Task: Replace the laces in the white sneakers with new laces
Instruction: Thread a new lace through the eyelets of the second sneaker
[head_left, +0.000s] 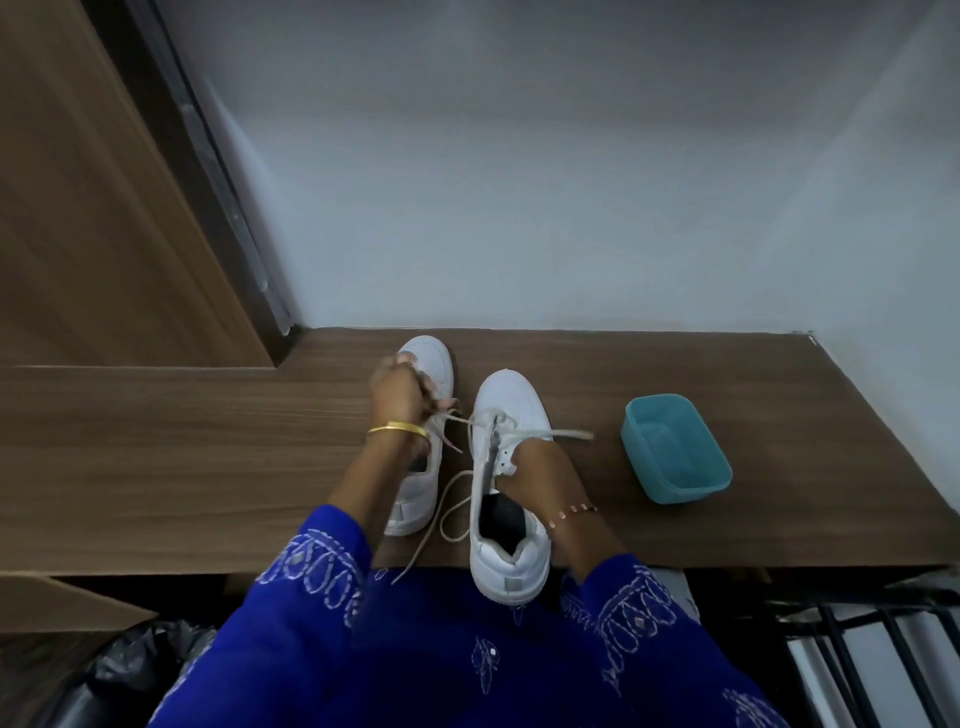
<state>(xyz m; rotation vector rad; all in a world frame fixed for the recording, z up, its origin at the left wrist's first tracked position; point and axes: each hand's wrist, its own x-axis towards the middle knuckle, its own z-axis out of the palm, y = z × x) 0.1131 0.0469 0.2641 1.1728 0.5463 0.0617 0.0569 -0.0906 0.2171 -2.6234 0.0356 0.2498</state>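
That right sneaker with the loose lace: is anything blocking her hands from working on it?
Nothing visible. The right hand already holds the right sneaker at its collar, and the left hand pinches the lace beside the left sneaker. The teal tub stands apart.

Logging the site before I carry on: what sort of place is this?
Probably a room in a home, at a built-in wooden counter in a corner of plain white walls. A wooden door stands left, and a black bin bag sits below.

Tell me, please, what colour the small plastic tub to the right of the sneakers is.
The tub is light teal blue, seen in the head view.
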